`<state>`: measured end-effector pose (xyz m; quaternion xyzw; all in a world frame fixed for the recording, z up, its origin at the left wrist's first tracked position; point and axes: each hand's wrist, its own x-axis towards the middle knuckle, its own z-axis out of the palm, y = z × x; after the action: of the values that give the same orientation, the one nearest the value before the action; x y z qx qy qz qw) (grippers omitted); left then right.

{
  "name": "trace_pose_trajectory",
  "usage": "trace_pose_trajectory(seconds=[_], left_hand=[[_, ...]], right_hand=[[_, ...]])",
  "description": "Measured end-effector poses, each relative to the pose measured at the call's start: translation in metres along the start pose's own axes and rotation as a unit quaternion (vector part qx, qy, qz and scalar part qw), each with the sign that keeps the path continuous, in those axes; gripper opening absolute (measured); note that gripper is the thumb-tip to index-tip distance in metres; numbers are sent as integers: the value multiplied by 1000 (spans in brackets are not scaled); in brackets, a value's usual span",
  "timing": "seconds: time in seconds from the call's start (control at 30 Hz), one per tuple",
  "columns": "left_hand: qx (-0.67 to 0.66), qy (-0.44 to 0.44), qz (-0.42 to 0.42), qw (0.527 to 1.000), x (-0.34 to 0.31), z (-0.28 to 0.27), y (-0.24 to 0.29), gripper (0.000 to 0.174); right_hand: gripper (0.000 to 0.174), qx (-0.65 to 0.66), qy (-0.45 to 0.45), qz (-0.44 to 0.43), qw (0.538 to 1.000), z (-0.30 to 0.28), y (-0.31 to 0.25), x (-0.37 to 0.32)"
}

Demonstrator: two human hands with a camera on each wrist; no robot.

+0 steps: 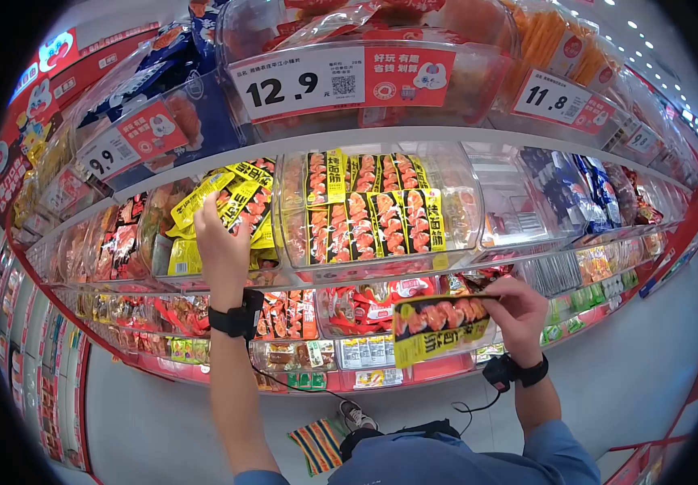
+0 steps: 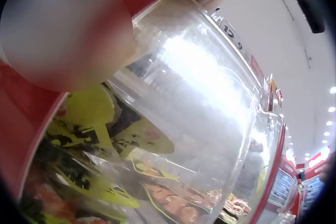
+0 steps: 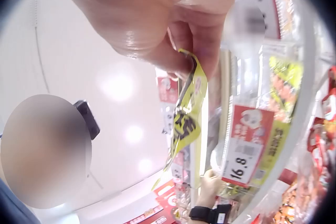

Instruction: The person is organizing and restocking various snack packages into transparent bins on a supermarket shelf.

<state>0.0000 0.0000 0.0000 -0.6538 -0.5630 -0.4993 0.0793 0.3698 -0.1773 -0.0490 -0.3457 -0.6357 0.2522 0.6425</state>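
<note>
My right hand [image 1: 519, 317] pinches one end of a black and yellow snack packet [image 1: 441, 326], held in front of the lower shelf; in the right wrist view the packet [image 3: 189, 109] hangs edge-on from the fingers. At the left, my left hand [image 1: 224, 242] reaches into a clear bin, its fingers at loose yellow packets [image 1: 202, 199]; whether it grips one is not clear. Beside it, a bin holds neat rows of the same packets [image 1: 375, 225]. The left wrist view shows yellow packets [image 2: 86, 113] behind clear plastic.
Above are bins with price tags [image 1: 296, 85] and a white shelf edge [image 1: 349, 137]. Blue packets [image 1: 575, 186] fill a bin at the right. Lower shelves hold red packages [image 1: 377, 303]. A striped cloth [image 1: 317, 446] and a shoe [image 1: 357, 415] are on the floor.
</note>
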Motion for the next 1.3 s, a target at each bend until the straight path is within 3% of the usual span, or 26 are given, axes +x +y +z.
trace_pose_trajectory(seconds=[0.07, 0.1, 0.17, 0.3, 0.4, 0.47, 0.57, 0.67, 0.73, 0.8, 0.9, 1.03, 1.07, 1.17, 1.2, 1.3], left_hand=[[4, -29, 48, 998, 1, 0, -1, 46], [0, -116, -8, 993, -12, -2, -7, 45], [-28, -121, -2, 992, -5, -10, -3, 49], [-12, 28, 15, 999, -11, -23, -1, 46], [-162, 89, -137, 973, -22, -48, -7, 39], [-237, 121, -144, 953, -33, -73, 2, 30], [-416, 72, -121, 898, -49, -95, 11, 26], [-439, -41, 21, 897, -53, -88, 40, 24], [-389, -105, 39, 914, -53, -70, 64, 31], [-355, -188, 140, 905, -42, -50, 80, 29], [-255, -232, 290, 893, -25, -45, 99, 27], [-311, -424, 203, 826, -31, -37, 106, 23], [-282, -423, 214, 834, -34, -34, 107, 23], [-305, -408, 150, 847, -41, -33, 112, 22], [-352, -320, 147, 867, -47, -29, 116, 17], [-386, -224, 13, 895, -63, -26, 118, 13]], right_hand=[[22, -9, 36, -52, 998, 31, -14, 34], [21, -46, 48, -57, 996, 43, -18, 43], [23, -72, 57, -71, 993, 67, -15, 70], [23, -93, 83, -74, 989, 92, 1, 94], [22, -96, 90, -73, 989, 97, 5, 103], [21, -104, 78, -65, 989, 97, 3, 108], [21, -115, 58, -66, 989, 92, 3, 115], [21, -107, 36, -59, 992, 92, 5, 116], [20, -75, 5, -60, 995, 92, 4, 117], [20, -21, -35, -63, 997, 92, 1, 113], [21, -110, -109, -166, 974, 73, -8, 113], [21, -23, -98, -184, 978, 62, -8, 109], [21, -50, -121, -189, 973, 57, -12, 109], [28, 35, -80, -98, 991, 51, -14, 106], [40, 149, -86, -33, 985, 48, -11, 106], [50, 283, -132, 128, 941, 44, -10, 100]])
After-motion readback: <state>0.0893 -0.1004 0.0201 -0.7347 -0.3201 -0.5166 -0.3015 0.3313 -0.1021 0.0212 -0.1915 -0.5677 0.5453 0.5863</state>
